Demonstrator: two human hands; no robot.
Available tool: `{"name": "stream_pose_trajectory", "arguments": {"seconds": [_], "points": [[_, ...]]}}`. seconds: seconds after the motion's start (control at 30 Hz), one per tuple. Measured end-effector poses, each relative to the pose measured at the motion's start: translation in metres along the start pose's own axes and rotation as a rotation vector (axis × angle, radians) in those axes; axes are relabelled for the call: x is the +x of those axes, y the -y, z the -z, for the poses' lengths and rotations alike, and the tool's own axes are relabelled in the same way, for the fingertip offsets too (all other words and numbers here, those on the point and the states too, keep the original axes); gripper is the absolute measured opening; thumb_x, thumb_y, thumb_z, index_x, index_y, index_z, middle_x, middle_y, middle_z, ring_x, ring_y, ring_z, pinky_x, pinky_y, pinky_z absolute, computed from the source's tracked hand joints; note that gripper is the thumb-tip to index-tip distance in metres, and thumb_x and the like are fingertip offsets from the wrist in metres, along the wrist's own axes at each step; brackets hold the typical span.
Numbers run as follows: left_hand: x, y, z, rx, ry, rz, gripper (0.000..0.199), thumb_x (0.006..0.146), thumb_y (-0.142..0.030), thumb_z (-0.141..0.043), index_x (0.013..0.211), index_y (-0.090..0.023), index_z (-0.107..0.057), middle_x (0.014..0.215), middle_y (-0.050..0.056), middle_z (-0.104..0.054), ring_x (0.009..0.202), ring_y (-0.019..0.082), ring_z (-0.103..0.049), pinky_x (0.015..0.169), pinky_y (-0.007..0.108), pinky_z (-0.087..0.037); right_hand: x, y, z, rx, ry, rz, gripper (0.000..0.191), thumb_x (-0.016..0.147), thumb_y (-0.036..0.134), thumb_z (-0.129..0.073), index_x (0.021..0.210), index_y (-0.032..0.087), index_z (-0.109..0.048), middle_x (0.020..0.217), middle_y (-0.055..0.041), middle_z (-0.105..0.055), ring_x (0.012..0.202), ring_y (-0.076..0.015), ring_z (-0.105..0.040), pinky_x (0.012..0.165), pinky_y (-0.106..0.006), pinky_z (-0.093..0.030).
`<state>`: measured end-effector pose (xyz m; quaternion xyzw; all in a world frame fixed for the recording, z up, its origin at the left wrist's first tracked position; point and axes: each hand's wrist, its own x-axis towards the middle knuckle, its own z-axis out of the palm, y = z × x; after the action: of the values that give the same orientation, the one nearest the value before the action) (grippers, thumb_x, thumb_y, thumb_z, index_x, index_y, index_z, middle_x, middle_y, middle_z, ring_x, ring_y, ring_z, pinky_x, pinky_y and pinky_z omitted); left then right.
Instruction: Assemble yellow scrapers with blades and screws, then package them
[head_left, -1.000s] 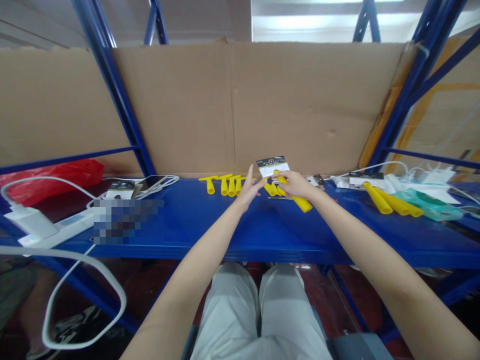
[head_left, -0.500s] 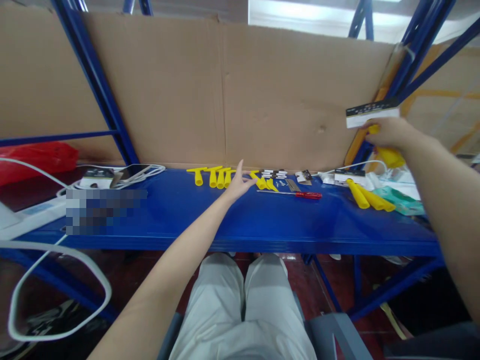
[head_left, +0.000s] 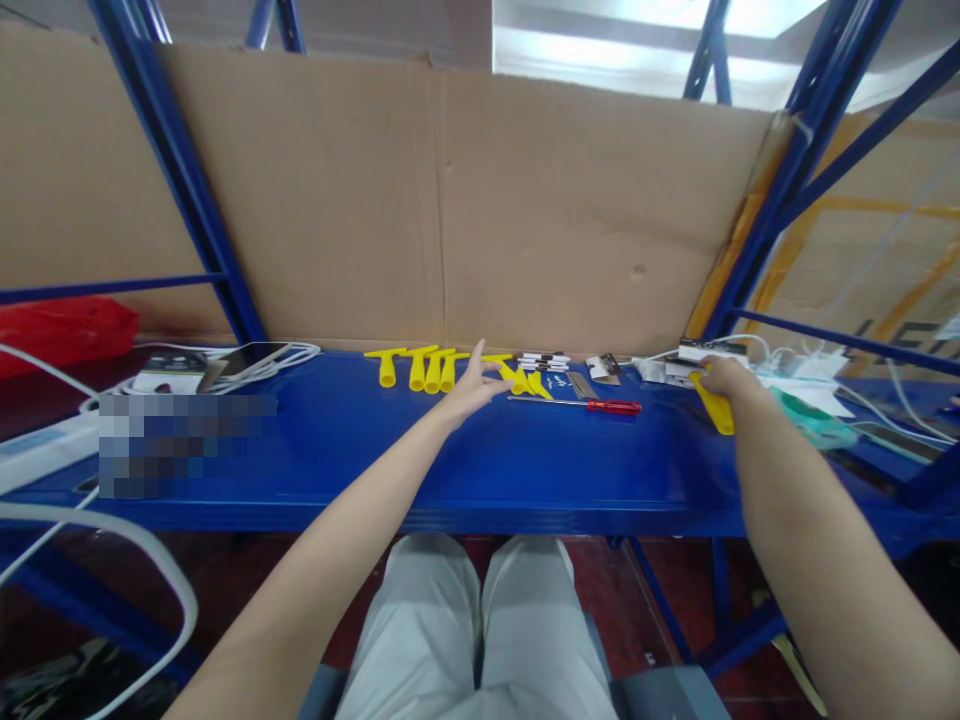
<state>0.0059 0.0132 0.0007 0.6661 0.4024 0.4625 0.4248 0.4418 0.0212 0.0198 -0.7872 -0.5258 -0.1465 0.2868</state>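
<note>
My left hand [head_left: 474, 388] rests with fingers apart among the yellow T-shaped tools [head_left: 418, 372] lined up at the back of the blue table. Just right of it lie more yellow pieces [head_left: 517, 380], black-and-white packets [head_left: 543, 362] and a red-handled screwdriver [head_left: 613, 407]. At the right, my right hand [head_left: 729, 380] is down at the table with its fingers closed by a black-and-white card [head_left: 712, 350] and a yellow tool [head_left: 716, 408]; its fingertips are partly hidden, so what it grips cannot be made out.
Blue table edge [head_left: 525, 520] runs across the front. White cables [head_left: 281, 360], a red bag [head_left: 67, 330] and a card package [head_left: 171, 372] are at the left. A green plastic bag [head_left: 814, 420] lies right of my right hand. Cardboard [head_left: 315, 200] stands behind.
My right hand, raised before with a card and a yellow tool, has come down and left to the table. My left hand stays in the same place over the table.
</note>
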Motion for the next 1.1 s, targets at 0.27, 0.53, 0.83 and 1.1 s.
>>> {"name": "stream_pose_trajectory", "arguments": {"seconds": [0.27,0.53,0.83,1.1], "points": [[-0.003,-0.003,-0.002,0.016,0.046,0.024,0.099,0.070,-0.018,-0.068,0.147,-0.027,-0.006,0.131,0.017,-0.049,0.088,0.017,-0.061,0.064,0.024,-0.046,-0.008,0.016,0.005,-0.269,0.212,-0.100,0.027,0.068,0.003,-0.057,0.087,0.018,-0.068,0.106,-0.0280,-0.061,0.103,-0.0365,-0.056,0.083,-0.060,-0.032],[-0.005,-0.003,-0.002,0.098,0.109,0.024,0.096,0.073,-0.015,-0.065,0.147,-0.026,-0.005,0.131,0.016,-0.048,0.095,0.018,-0.060,0.075,0.028,-0.047,-0.022,0.023,0.017,-0.486,0.397,-0.162,0.044,0.088,0.016,-0.033,0.129,0.016,-0.048,0.136,-0.0189,-0.046,0.123,-0.0294,-0.044,0.099,-0.054,-0.030],[0.006,0.010,0.001,0.288,0.114,-0.031,0.048,0.077,-0.012,-0.058,0.125,-0.011,-0.052,0.091,0.008,-0.068,0.065,0.010,-0.062,0.070,0.026,-0.049,-0.031,0.040,0.023,-0.406,0.234,-0.104,0.040,0.080,0.014,-0.043,0.117,0.008,-0.058,0.124,-0.0237,-0.053,0.114,-0.0325,-0.051,0.092,-0.047,-0.038],[0.010,0.021,0.003,0.474,0.179,-0.110,0.031,0.078,-0.010,-0.050,0.104,-0.011,-0.065,0.079,0.004,-0.070,0.053,0.008,-0.060,0.062,0.022,-0.050,-0.044,0.093,0.006,0.209,-0.178,-0.255,0.036,0.079,0.015,-0.041,0.104,0.008,-0.066,0.104,-0.0206,-0.065,0.101,-0.0294,-0.058,0.085,-0.038,-0.043]]}}
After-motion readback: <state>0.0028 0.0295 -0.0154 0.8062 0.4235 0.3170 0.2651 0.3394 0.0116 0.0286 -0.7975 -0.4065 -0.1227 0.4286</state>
